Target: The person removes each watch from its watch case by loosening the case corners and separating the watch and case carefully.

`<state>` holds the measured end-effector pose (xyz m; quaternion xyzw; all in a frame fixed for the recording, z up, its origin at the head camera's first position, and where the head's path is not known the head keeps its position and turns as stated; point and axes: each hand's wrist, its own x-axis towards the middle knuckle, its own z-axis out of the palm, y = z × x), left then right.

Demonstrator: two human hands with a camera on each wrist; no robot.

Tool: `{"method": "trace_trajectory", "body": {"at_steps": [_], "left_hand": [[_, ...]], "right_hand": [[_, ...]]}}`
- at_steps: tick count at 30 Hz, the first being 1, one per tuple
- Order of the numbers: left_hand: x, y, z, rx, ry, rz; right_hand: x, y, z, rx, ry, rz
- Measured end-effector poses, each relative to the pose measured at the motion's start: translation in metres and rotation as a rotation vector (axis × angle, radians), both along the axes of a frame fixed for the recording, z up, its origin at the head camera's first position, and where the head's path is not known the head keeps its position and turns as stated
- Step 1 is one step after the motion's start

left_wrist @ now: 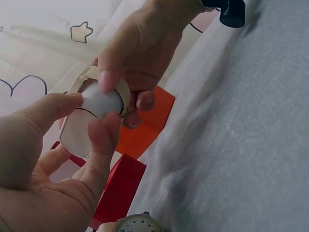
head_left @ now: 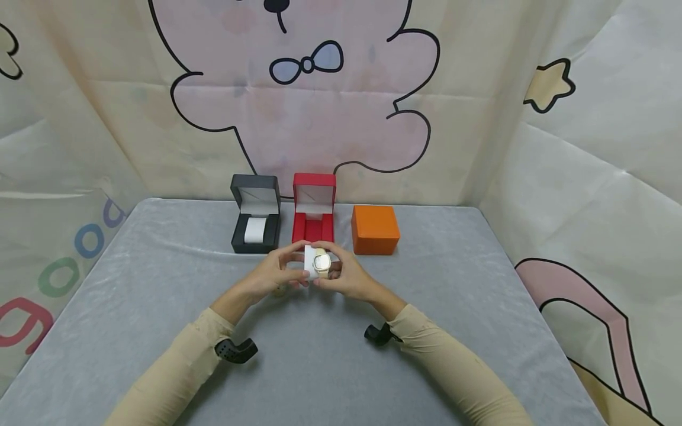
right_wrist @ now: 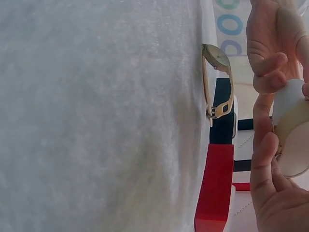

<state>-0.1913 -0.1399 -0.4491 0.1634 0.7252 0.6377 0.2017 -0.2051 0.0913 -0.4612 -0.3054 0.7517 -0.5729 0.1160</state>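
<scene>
The table cover (head_left: 314, 378) is grey cloth with a short, soft, matt pile. The backdrop (head_left: 495, 118) appears as creased, printed cloth, dull in finish. The orange box (head_left: 375, 222) and red box (head_left: 315, 178) have smooth outer skins with low sheen. The lid lining (head_left: 315, 198) is smooth and matt. The white cushion (right_wrist: 288, 99) presents a smooth, matt surface. The table watch (right_wrist: 217, 57) shows a metallic case and buckle and a smooth strap. The wrist mounts (head_left: 236, 351) resemble matt black plastic.
</scene>
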Motion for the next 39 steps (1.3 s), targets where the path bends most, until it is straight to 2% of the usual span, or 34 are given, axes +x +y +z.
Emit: {"method": "trace_trajectory", "body": {"at_steps": [5,11,20,28,39], "left_hand": [[-0.0018,-0.0018,-0.0007,0.013,0.035,-0.025],[-0.0029,-0.003,0.0018,-0.001,0.03,-0.029],[-0.0014,-0.0027,-0.0012,0.006,0.001,-0.009],[-0.0037,-0.0072,-0.0005,0.032,0.027,-0.049],[-0.0048,-0.009,-0.0011,0.018,-0.001,-0.061]], "right_hand": [[-0.0009,0.0013,0.0024,0.017,0.006,0.02],[-0.0009,0.0022,0.0036,0.008,-0.009,0.036],[0.0016,0.0029,0.0023,-0.017,-0.047,0.022],[-0.0012,0.0059,0.0033,-0.076,-0.094,0.082],[-0.0036,0.0099,0.0068,-0.095,-0.105,0.136]]}}
